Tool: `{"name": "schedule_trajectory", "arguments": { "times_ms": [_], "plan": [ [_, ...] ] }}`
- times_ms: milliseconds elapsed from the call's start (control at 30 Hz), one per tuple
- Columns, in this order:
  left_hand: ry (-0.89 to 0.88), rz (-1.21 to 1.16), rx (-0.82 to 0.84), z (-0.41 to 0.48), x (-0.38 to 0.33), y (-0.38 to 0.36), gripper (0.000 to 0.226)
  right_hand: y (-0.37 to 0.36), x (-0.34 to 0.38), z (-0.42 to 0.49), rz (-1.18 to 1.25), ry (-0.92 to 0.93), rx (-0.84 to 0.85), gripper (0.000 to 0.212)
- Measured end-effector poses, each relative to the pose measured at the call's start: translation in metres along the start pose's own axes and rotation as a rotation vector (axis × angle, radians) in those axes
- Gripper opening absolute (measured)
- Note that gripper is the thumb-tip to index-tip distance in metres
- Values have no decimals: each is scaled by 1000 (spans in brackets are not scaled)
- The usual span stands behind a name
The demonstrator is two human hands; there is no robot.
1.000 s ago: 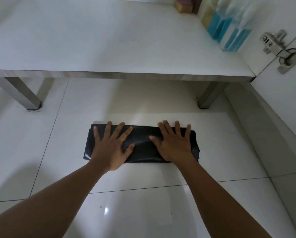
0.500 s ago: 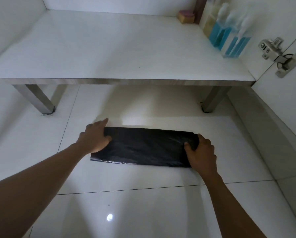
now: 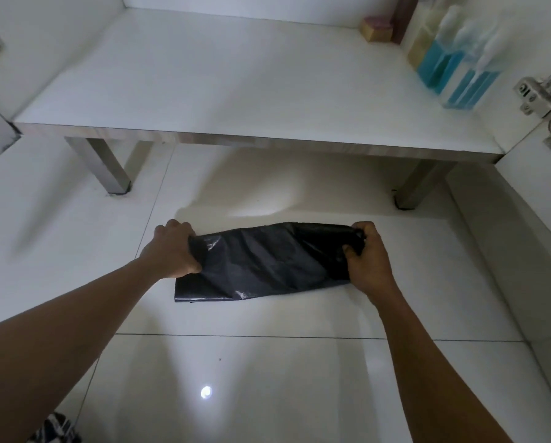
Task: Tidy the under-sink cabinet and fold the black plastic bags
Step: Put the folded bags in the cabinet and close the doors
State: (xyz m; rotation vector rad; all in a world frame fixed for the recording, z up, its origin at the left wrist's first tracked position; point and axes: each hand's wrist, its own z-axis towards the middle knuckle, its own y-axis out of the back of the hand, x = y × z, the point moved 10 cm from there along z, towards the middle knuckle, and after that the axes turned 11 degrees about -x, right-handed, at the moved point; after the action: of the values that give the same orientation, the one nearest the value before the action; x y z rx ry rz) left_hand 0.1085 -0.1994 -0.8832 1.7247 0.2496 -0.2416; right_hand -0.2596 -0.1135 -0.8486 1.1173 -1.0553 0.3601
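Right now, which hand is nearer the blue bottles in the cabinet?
Right. The right hand grips the right end of the black bag, below and left of the blue bottles; the left hand grips its other end, much farther left.

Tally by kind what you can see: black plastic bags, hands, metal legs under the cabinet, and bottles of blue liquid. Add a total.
black plastic bag: 1
hands, left hand and right hand, each gripping one end of the bag: 2
metal legs: 2
bottles of blue liquid, blurred: 2
Total: 7
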Motion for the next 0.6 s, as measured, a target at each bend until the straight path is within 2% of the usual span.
{"name": "schedule_trajectory", "arguments": {
  "times_ms": [100, 200, 300, 400, 500, 600],
  "plan": [
    [61, -121, -69, -13, 7, 6, 34, 1, 44, -9, 32, 171, 25, 23],
    [180, -288, -209, -29, 26, 16, 28, 9, 109, -17, 62, 364, 2, 23],
    [242, -478, -302, -42, 34, 22, 23, 16, 198, -21, 72, 594, -33, 27],
    [404, -767, -339, -48, 47, 21, 12, -4, 293, -23, 65, 831, -28, 32],
    [539, -1093, -389, -54, 53, 30, 20, -42, 372, -18, 40, 985, -34, 31],
    [614, -1230, -477, -60, 65, 55, 20, -87, 431, -5, -3, 1052, -5, 37]
  ]
}}
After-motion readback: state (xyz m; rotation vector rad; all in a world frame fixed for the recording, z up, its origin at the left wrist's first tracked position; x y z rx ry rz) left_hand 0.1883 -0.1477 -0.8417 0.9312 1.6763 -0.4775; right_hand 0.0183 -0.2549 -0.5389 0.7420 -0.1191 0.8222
